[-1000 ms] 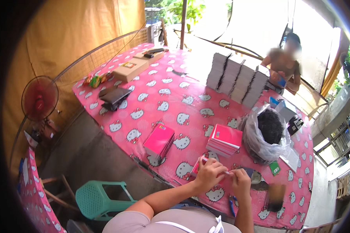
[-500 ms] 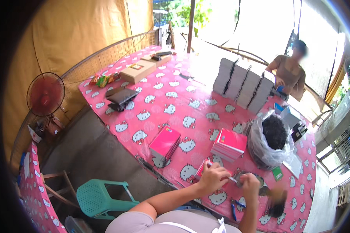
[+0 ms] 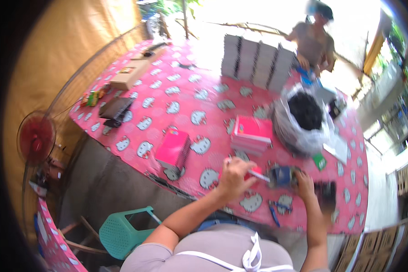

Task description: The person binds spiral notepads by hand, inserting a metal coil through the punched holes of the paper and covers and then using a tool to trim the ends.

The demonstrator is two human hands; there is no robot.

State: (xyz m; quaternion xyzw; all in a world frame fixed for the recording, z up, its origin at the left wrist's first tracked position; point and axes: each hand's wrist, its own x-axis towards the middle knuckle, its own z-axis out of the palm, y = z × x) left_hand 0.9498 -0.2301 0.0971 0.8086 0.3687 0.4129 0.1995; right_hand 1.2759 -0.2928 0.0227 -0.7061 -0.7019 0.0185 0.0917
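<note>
My left hand (image 3: 233,179) is closed over the near part of the table, with a thin white stick-like piece (image 3: 260,176) jutting from its fingers. A patch of a red-pink item (image 3: 255,170) shows just behind that piece, mostly hidden. To the right, my right hand (image 3: 304,185) curls its fingers on the end of a dark object with a blue patch (image 3: 282,176); blur hides its exact kind. Blue-handled pliers (image 3: 274,215) lie nearer me. A stack of pink spiral notebooks (image 3: 253,133) stands beyond my hands, and another stack (image 3: 172,148) sits farther left.
Tall stacks of grey-edged pages (image 3: 256,61) stand at the back, near another person (image 3: 313,43). A plastic bag with black contents (image 3: 301,120) is at right, by a green card (image 3: 319,161). A dark blurred item (image 3: 325,194) lies beside my right arm. A green stool (image 3: 124,233) stands left.
My right hand has moved away from the white piece and onto the dark object with the blue patch. My left hand still holds the white piece. The whole view has shifted.
</note>
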